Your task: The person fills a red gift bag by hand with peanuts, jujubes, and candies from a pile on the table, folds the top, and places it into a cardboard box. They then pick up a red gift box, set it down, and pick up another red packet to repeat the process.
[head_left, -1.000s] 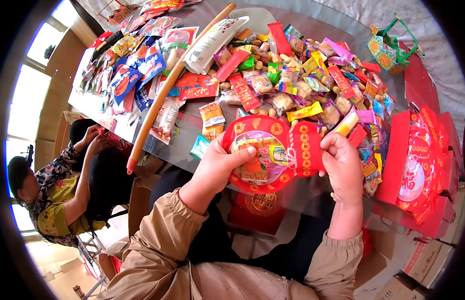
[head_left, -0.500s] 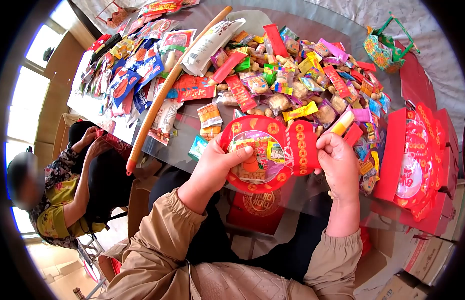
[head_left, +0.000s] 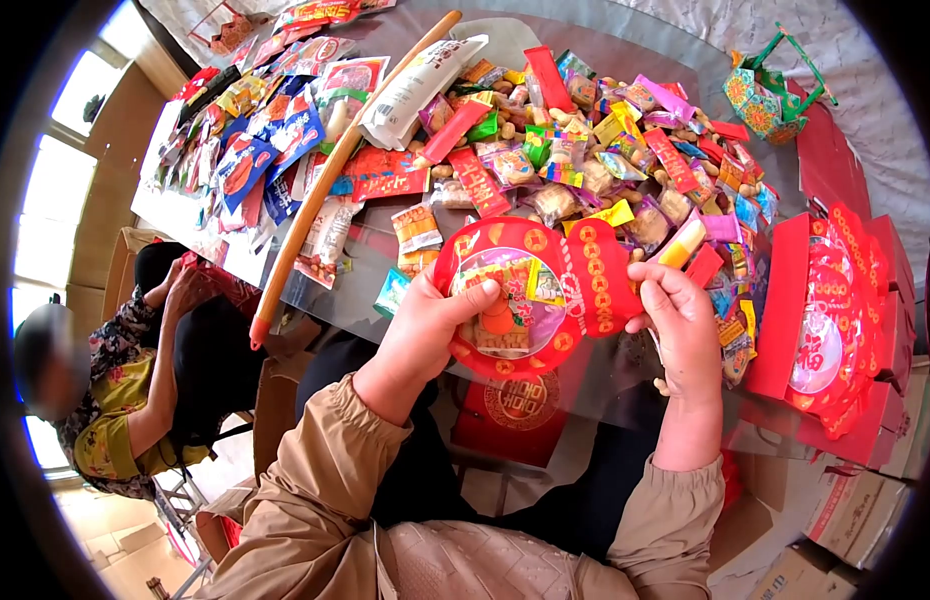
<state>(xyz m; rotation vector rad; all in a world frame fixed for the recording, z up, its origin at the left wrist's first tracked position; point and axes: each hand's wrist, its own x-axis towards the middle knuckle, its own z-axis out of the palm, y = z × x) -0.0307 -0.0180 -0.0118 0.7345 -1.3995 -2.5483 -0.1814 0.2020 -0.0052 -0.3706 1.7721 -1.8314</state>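
Observation:
A red bag with gold coin prints and a clear round window is held up over the table's near edge; wrapped snacks show through the window. My left hand grips its left side, the thumb lying across the window. At the bag's right end, my right hand has thumb and fingers pinched together at the red top edge. Just beyond the bag lies a pile of wrapped candies and peanuts. A yellow-tipped snack lies close to my right hand.
A long wooden stick separates the candy pile from snack packets at the left. Red bags stand in a red box at the right. Another person sits at the left. A green basket is at the back right.
The bag has tilted slightly, its right end a little higher and its left part shifted left. My right hand's fingers have shifted at the edge. The other person's hands have moved closer together.

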